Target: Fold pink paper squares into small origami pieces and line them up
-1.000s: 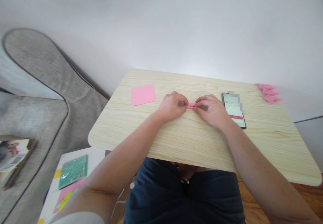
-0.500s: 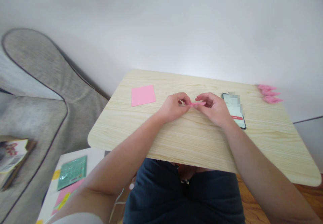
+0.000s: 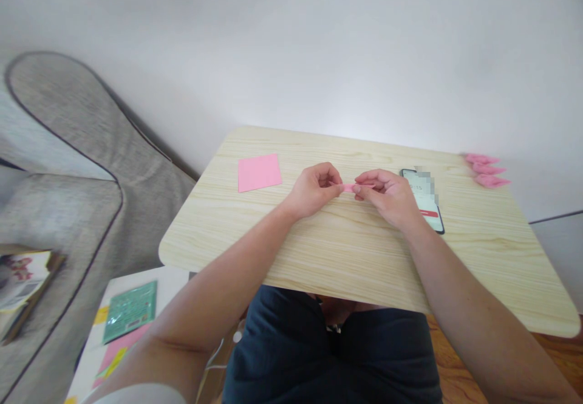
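Over the pale wood-grain table [image 3: 359,252], both hands [image 3: 312,192] [image 3: 392,198] pinch a narrow, folded piece of pink paper [image 3: 348,188].

I see the left hand [image 3: 314,192] and right hand [image 3: 390,196] pinching a strip of folded pink paper [image 3: 348,188] between them, above the pale wooden table [image 3: 346,249]. Taking that strip as my clock centre, with the wall [image 3: 319,45] at twelve, I find a flat pink square [image 3: 259,172] at nine. A phone [image 3: 427,202] sits at three, just beside the right hand; farther out that way, three folded pink pieces [image 3: 489,169] lie close together. At eight, I spot a green packet [image 3: 131,310]; dark shorts [image 3: 332,355] fill six.
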A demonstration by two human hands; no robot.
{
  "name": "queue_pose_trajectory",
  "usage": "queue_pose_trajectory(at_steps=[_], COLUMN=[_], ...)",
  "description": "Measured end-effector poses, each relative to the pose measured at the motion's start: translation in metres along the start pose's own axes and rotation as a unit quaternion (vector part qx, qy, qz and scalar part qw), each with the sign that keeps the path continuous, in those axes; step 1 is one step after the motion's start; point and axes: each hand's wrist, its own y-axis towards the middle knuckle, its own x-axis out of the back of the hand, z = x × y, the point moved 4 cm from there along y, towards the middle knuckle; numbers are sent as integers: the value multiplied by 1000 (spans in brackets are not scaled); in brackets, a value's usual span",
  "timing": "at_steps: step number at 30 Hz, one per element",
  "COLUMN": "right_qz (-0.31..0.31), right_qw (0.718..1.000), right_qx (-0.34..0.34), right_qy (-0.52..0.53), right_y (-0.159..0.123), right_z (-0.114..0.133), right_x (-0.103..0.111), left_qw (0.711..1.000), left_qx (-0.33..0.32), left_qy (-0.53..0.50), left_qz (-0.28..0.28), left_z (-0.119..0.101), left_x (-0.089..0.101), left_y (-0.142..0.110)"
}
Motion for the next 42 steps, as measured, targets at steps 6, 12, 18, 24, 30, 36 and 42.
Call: queue_pose_trajectory(at_steps=[6, 12, 18, 24, 30, 36, 42], right_qz=[12, 7, -3, -6, 6, 19, 29], right_qw=[1000, 1000, 1000, 1000, 999, 998, 994], right_qx=[-11, -26, -13, -11, -17, -19, -19], right_qy=[17, 10, 9, 27, 33, 56, 106], right_y=[0, -1, -1, 0, -3, -2, 0], right_z=[1, 2, 2, 3, 6, 5, 1], right_x=[0, 2, 3, 2, 1, 1, 0], left_qw=[1000, 1000, 1000, 1000, 999, 998, 996], left_qx=[-6, -17, -21, -18, -21, -12, 13], left_qy=[-14, -23, -17, -21, -26, -44, -85], left_qz=[-1, -13, -14, -14, -28, -34, 2], left_z=[-1, 0, -1, -2, -3, -1, -3], left_x=[1, 6, 5, 5, 8, 10, 5], left_y=[0, 2, 2, 1, 1, 4, 3])
